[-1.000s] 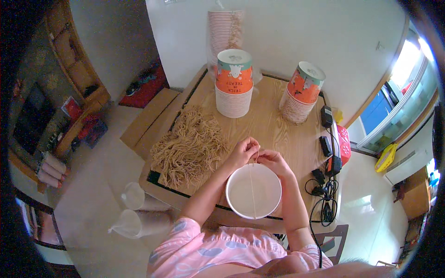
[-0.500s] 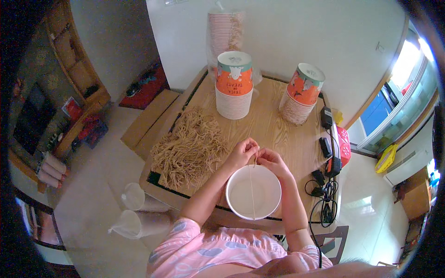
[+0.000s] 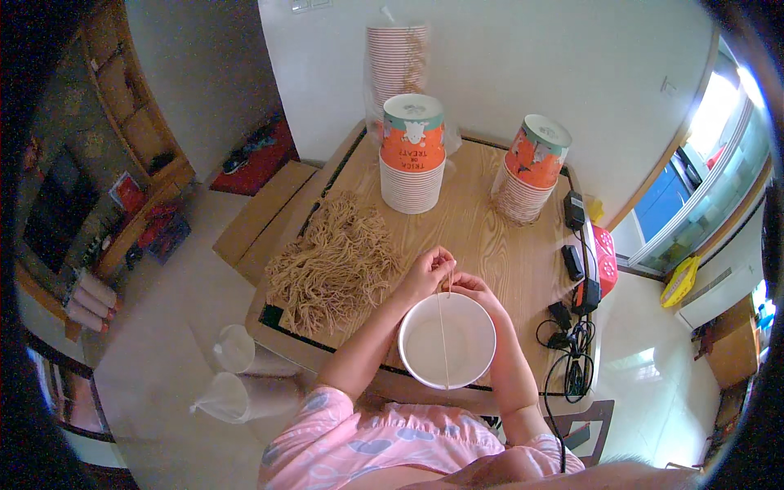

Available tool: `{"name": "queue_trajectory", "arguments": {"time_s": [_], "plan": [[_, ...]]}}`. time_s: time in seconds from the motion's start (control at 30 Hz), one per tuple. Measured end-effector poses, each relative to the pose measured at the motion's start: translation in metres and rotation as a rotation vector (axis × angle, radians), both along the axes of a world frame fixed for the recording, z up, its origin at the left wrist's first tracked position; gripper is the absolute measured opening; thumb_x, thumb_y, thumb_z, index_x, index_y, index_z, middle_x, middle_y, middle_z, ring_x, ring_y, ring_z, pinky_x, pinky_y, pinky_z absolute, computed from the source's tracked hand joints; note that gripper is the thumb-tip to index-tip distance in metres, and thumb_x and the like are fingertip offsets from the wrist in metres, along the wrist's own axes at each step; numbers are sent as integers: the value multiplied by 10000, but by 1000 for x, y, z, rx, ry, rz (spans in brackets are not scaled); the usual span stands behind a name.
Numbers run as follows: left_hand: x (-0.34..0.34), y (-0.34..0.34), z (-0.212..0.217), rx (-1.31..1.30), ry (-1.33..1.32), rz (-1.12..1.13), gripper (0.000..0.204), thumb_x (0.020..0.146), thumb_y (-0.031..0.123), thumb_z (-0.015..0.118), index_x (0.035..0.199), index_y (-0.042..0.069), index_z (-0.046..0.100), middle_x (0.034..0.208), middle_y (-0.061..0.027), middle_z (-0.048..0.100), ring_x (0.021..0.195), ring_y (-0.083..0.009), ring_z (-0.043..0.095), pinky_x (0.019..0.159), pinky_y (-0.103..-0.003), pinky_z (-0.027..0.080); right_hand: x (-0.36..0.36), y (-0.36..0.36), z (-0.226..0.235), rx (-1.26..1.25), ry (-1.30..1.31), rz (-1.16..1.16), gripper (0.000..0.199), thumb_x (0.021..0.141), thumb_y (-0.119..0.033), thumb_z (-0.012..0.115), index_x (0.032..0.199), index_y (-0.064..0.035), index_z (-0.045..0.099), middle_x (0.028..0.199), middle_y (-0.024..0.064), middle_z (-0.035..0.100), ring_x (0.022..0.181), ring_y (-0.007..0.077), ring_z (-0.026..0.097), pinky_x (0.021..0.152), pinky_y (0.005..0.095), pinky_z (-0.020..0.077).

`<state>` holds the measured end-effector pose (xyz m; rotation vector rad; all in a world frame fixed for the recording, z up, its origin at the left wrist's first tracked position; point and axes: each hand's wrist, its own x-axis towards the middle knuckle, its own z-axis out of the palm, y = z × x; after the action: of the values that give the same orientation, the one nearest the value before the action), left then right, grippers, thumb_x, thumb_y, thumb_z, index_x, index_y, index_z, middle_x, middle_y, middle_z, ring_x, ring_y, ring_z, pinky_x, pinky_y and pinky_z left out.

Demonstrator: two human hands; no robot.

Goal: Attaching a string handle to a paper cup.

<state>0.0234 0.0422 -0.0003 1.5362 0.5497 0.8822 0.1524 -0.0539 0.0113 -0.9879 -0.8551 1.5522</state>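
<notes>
A white paper bucket (image 3: 420,347) is in front of me at the table's near edge, its round mouth facing up. A thin tan string (image 3: 443,335) runs across the mouth from the near rim to the far rim. Above the far rim, my left hand (image 3: 429,273) pinches the string between thumb and fingers. Close beside it, my right hand (image 3: 474,290) is closed at the bucket's far rim, its fingertips by the string and partly hidden. To the left of my hands lies a large heap of tan strings (image 3: 331,265).
Upside-down stacks of orange and white paper buckets stand mid-table (image 3: 412,155) and farther right (image 3: 531,167). A plastic-wrapped bucket stack (image 3: 397,61) rises behind. Black cables (image 3: 578,359) and a power adapter (image 3: 574,210) line the right edge. A cardboard box (image 3: 261,212) sits left of the table.
My right hand has come down slightly toward the far rim. The string's far part has shifted a little left, and my left hand still pinches it.
</notes>
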Motion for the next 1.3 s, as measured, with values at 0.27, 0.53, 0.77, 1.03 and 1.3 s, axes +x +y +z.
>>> {"name": "queue_trajectory", "arguments": {"time_s": [0.27,0.53,0.77,1.03,1.3], "plan": [[-2,-7,4,-70,34,1,94,877,126,550,874,37,524,729,-5,540,650,-71,495,588,-224,427,-12,-17,11,-109,137,-111,139,854,-94,575,970,-51,638,839,49,655,726,153,624,640,271,503],[-5,4,-14,-190,-63,-24,107,878,138,557,878,40,513,727,0,530,619,-74,475,541,-230,401,10,-3,-5,91,-86,-126,114,825,-68,608,936,-52,588,833,10,599,768,119,573,687,260,473],[1,3,-14,140,85,144,120,859,133,580,873,26,528,734,-37,565,647,-112,528,603,-271,452,19,-9,10,391,-566,-134,129,801,-41,598,930,-42,604,896,49,588,840,153,562,734,281,458],[-1,3,-12,120,102,162,106,821,110,589,839,21,535,706,-34,574,643,-101,541,591,-269,456,-12,-30,46,668,-1479,-211,213,775,-32,593,978,-69,646,851,107,559,808,273,552,719,363,454],[-14,-8,16,-172,102,-85,65,811,87,589,809,48,537,677,21,533,607,-61,498,540,-213,416,-13,-23,44,523,-1425,-298,164,799,-114,604,935,-34,647,780,99,568,738,244,561,678,350,456]]}}
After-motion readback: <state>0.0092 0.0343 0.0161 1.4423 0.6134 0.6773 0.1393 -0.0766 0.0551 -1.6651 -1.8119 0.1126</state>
